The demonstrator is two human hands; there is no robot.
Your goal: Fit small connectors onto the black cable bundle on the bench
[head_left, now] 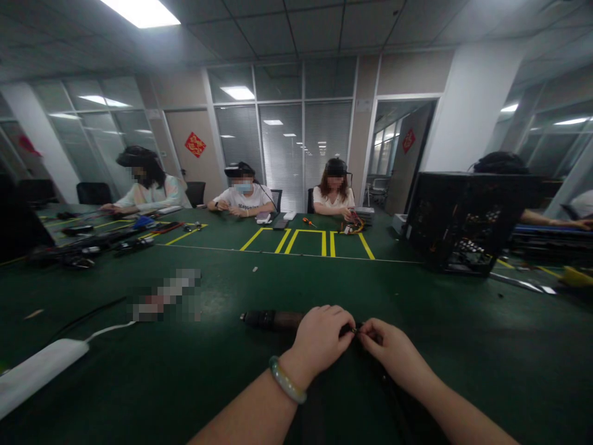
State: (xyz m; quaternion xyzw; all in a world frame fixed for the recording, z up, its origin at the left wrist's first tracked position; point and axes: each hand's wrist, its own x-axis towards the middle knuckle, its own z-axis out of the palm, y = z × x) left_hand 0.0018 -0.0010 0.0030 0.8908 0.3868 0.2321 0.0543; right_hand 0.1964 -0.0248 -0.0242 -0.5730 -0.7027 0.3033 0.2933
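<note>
A dark electric screwdriver (273, 320) lies on its side on the green table, its bit pointing left. Over its rear end curls my left hand (320, 337), closed round it, with a jade-like bangle (287, 380) at the wrist. Thumb and forefinger meet near the tool's back end. My right hand (389, 346) touches the same spot from the right, pinching a small metallic end of a black cord (385, 376). The cord trails down the table between my forearms. The exact fit of cord and screwdriver is hidden by my fingers.
A white power strip (44, 371) lies at the left with a cable. Black cables and parts (125, 238) sit farther left. A black computer case (463, 222) stands at the right. Across the green table (222, 290), marked with yellow tape, people sit at work; an orange screwdriver (307, 221) lies there.
</note>
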